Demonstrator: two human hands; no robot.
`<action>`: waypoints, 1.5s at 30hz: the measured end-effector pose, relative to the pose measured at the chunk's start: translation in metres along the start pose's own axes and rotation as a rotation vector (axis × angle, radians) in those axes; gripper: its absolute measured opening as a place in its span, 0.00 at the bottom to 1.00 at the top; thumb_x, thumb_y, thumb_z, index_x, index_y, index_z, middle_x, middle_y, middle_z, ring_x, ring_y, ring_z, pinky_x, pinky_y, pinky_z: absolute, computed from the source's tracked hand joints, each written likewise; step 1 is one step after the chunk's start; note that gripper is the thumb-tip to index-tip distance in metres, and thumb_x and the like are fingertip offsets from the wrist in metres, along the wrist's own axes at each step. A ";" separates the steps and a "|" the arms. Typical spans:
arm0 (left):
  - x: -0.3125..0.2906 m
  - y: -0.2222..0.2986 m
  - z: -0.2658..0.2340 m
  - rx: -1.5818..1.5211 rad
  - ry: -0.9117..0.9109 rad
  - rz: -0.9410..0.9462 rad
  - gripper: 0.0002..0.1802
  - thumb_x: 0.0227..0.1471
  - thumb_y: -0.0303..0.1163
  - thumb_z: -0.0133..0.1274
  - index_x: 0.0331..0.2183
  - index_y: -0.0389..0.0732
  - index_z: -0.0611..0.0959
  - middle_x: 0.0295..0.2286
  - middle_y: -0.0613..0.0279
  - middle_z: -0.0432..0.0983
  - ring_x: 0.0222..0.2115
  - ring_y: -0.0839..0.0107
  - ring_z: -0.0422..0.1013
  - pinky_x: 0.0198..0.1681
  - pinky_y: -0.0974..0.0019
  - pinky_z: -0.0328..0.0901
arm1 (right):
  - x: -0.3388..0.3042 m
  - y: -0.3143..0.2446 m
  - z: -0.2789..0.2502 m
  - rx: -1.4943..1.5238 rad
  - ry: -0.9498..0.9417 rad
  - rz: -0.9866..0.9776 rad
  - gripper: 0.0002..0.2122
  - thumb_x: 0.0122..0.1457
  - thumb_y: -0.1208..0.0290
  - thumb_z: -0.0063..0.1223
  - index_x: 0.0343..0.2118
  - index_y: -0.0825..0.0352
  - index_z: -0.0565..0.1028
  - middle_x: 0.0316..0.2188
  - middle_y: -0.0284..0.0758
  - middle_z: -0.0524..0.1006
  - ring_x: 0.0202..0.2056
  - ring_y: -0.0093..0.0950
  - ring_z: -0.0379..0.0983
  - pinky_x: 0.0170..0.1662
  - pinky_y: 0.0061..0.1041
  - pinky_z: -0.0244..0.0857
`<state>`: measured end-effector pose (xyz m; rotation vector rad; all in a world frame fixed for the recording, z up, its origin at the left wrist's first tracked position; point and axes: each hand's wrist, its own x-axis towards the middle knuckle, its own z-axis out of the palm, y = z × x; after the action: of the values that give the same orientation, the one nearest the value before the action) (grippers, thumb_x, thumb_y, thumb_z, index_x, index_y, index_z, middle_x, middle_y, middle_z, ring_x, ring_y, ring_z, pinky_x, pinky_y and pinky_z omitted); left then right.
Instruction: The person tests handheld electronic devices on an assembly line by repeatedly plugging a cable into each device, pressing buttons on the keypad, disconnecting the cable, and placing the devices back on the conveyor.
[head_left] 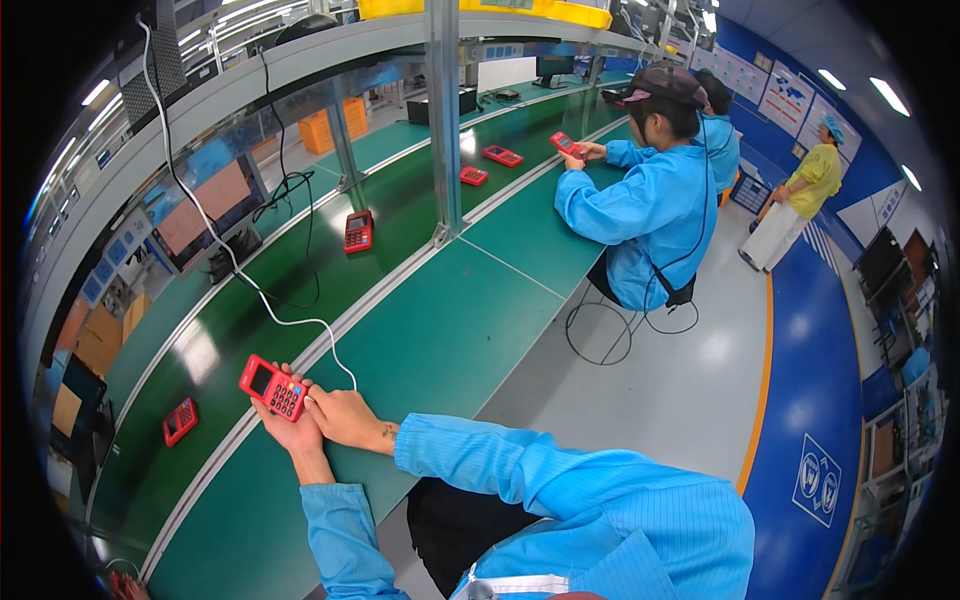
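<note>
A red handheld card payment terminal (275, 388) with a small dark screen and a keypad rests in my left hand (290, 428), face up, above the near edge of the green bench. My left fingers wrap round it from beneath. At the terminal's right side my right hand (345, 416) is closed in a pinch, its fingertips touching the casing. A white cable (300, 322) hangs from the frame above and runs down behind my right hand. A bit of white shows at those fingertips, apparently the cable's end; my fingers hide most of it.
More red terminals lie on the dark green conveyor belt (215, 345): one terminal (181, 422) at left, another terminal (358, 231) farther along. A metal post (443, 120) stands at the belt's edge. A co-worker in blue (650, 210) sits farther right, holding a terminal (567, 146).
</note>
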<state>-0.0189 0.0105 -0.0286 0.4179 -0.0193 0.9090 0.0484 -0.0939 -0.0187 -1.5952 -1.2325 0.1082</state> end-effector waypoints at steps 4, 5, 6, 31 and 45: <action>-0.001 0.000 0.001 0.004 0.013 0.001 0.31 0.65 0.54 0.35 0.53 0.36 0.71 0.44 0.51 0.72 0.37 0.60 0.69 0.41 0.57 0.67 | 0.000 0.001 0.000 -0.006 -0.001 -0.003 0.11 0.66 0.65 0.42 0.35 0.69 0.69 0.19 0.47 0.76 0.20 0.49 0.72 0.25 0.49 0.65; -0.001 -0.001 0.001 0.003 0.014 0.003 0.31 0.65 0.54 0.35 0.53 0.36 0.71 0.44 0.51 0.72 0.37 0.60 0.69 0.41 0.57 0.67 | 0.000 0.001 0.000 -0.005 0.007 -0.008 0.11 0.65 0.65 0.42 0.36 0.69 0.70 0.19 0.48 0.76 0.21 0.49 0.73 0.25 0.49 0.65; -0.001 -0.001 0.001 -0.004 0.020 0.002 0.31 0.65 0.54 0.35 0.53 0.36 0.71 0.44 0.51 0.72 0.37 0.60 0.69 0.41 0.57 0.67 | 0.000 0.001 0.000 -0.004 0.006 -0.009 0.11 0.65 0.65 0.42 0.36 0.69 0.70 0.19 0.48 0.76 0.21 0.49 0.73 0.25 0.49 0.65; -0.003 0.000 0.000 -0.042 0.036 -0.012 0.33 0.64 0.55 0.35 0.52 0.34 0.71 0.43 0.50 0.74 0.37 0.59 0.70 0.42 0.57 0.68 | -0.001 0.001 0.002 -0.031 -0.025 0.013 0.10 0.65 0.65 0.43 0.37 0.68 0.70 0.20 0.48 0.77 0.21 0.49 0.74 0.26 0.50 0.67; 0.008 -0.002 -0.011 -0.042 0.020 -0.044 0.33 0.64 0.55 0.35 0.52 0.34 0.71 0.44 0.49 0.74 0.37 0.59 0.71 0.42 0.56 0.68 | 0.004 0.002 -0.004 -0.056 -0.024 0.044 0.12 0.65 0.63 0.42 0.36 0.67 0.71 0.21 0.49 0.77 0.23 0.51 0.74 0.27 0.51 0.67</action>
<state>-0.0142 0.0199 -0.0374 0.3692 -0.0106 0.8678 0.0538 -0.0932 -0.0168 -1.6744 -1.2289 0.1215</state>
